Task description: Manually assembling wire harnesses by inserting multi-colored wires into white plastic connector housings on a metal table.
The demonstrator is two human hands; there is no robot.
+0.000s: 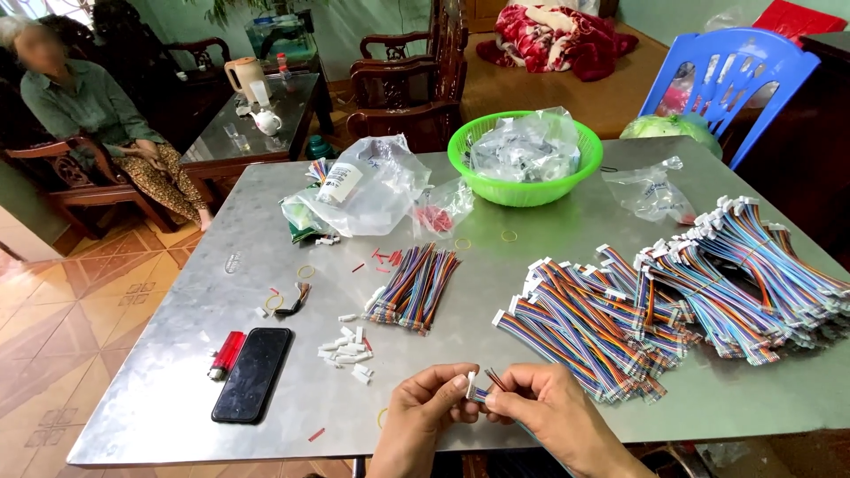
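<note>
My left hand (423, 409) pinches a small white plastic connector (470, 383) at the near edge of the metal table (266, 265). My right hand (544, 407) holds a short bundle of coloured wires (492, 381) against that connector. Just beyond the hands lies a loose pile of white connectors (347, 347). A bundle of bare multicoloured wires (414, 287) lies in the middle. To the right sits a large heap of finished ribbon cables with white plugs (673, 296).
A black phone (252, 373) and red lighter (227, 354) lie near left. A green basket of plastic bags (524, 158) and a clear bag (372, 186) stand at the back. A blue plastic chair (735, 84) is far right. A seated person (97, 124) is at far left.
</note>
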